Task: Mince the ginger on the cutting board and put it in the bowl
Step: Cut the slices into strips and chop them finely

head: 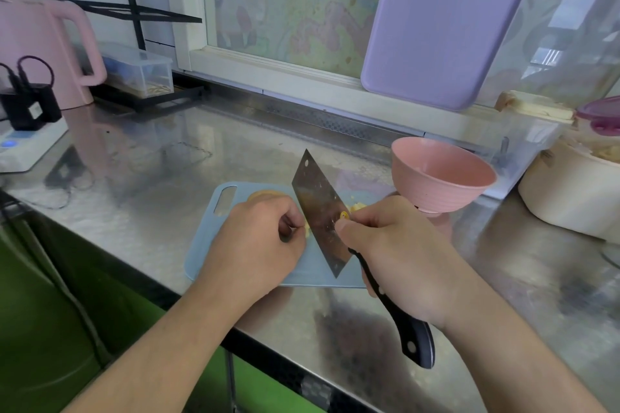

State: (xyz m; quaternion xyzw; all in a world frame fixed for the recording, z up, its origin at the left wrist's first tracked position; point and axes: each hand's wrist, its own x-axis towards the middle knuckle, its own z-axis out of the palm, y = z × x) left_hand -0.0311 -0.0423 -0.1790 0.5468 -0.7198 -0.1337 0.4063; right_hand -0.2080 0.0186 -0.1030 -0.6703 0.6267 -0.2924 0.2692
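A pale blue cutting board point(214, 246) lies on the steel counter. My right hand point(399, 251) grips the black handle of a cleaver point(322, 211), whose blade stands on the board. My left hand point(258, 238) sits with curled fingers against the blade's left side, pinching a small piece of ginger point(307, 228) that is mostly hidden. Chopped ginger bits point(357, 206) lie to the right of the blade. A ginger slice point(265, 194) peeks out beyond my left hand. An empty pink bowl point(443, 174) stands just right of the board.
A pink kettle point(43, 50) and a black charger point(28, 106) stand at the back left. A lilac board point(446, 20) leans on the window. A cream pot point(570, 191) with a purple lid sits at the right. The counter edge point(201, 302) runs close below the board.
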